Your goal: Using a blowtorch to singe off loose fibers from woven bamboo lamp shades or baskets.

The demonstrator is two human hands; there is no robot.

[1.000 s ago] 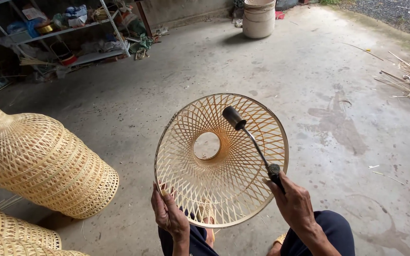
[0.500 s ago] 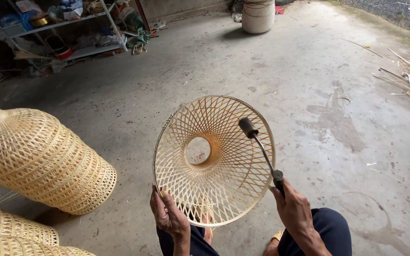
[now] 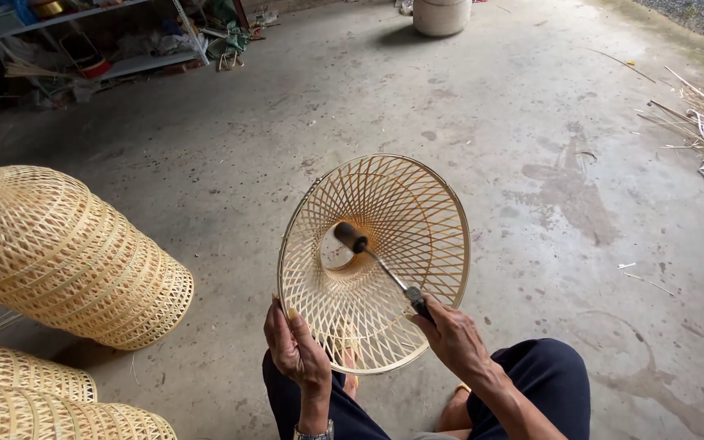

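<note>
Bare grey concrete floor [image 3: 303,122], stained in spots, in daylight. Cluttered metal shelf [image 3: 116,33] up the back left, pale bucket [image 3: 442,16] further along, dry stalks [image 3: 702,106] scattered right.

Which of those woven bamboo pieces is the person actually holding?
The round, cone-shaped open-weave shade, held at its lower rim by the left hand. The larger woven pieces lie untouched on the floor at left.

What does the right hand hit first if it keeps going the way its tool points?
Likely the inner wall of the woven bamboo shade: the right hand aims the tool into it, near the centre hole. Depth unclear.
</note>
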